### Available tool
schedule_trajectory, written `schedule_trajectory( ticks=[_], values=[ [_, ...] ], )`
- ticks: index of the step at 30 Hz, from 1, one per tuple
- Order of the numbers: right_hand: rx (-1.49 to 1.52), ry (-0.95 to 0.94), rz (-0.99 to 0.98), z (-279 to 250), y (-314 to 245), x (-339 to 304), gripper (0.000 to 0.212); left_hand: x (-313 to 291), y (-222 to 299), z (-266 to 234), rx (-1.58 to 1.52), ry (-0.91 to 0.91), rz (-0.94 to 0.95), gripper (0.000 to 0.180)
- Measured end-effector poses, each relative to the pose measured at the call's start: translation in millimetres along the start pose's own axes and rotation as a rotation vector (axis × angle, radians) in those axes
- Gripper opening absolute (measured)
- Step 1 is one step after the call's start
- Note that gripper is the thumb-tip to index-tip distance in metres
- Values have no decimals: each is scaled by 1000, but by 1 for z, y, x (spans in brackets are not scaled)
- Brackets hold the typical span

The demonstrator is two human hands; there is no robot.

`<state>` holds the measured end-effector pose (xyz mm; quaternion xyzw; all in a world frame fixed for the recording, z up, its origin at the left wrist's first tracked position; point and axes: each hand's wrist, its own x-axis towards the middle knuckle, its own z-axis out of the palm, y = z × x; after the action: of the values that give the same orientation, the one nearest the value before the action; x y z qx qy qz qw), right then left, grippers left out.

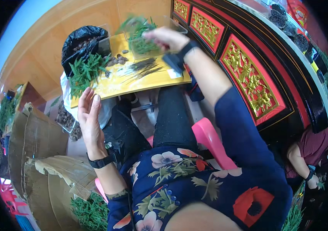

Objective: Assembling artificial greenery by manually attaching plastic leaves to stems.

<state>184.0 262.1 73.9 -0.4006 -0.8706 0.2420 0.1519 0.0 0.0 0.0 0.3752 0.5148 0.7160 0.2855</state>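
Observation:
My right hand [168, 38], smeared by motion, reaches over a clear plastic bin [133, 48] at the far side of the yellow board. Its fingers are closed on a blurred artificial green sprig [131, 24], above more greenery in the bin. My left hand [89, 109] is at the board's near left edge, thumb apart from the fingers, holding nothing visible. Just beyond it lies a pile of green sprigs [87, 71]. Small brown pine cones [117, 60] and a bundle of thin dark stems [143, 70] rest on the yellow board [110, 86].
A black plastic bag [68, 48] with brown cones stands at the back left. Torn cardboard [41, 134] is on my left, more greenery [91, 211] below it. Carved red-and-gold panels [248, 75] line the right side. Another person's hand [313, 181] shows at far right.

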Motion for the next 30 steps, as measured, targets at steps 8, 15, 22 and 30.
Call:
schedule_trajectory(
  ticks=[8, 15, 22, 30],
  values=[
    [471, -1, 365, 39, 55, -4, 52, -2, 3, -3, -8, 43, 28, 47],
    [186, 138, 304, 60, 130, -17, 60, -1, 1, 9, 40, -46, 12, 42],
    [-138, 170, 563, 88, 145, -27, 79, -6, -2, 16, 55, -74, -32, 39],
    [-268, 250, 576, 106, 142, -12, 80, -9, -3, 19, 79, -79, -8, 37]
  ],
)
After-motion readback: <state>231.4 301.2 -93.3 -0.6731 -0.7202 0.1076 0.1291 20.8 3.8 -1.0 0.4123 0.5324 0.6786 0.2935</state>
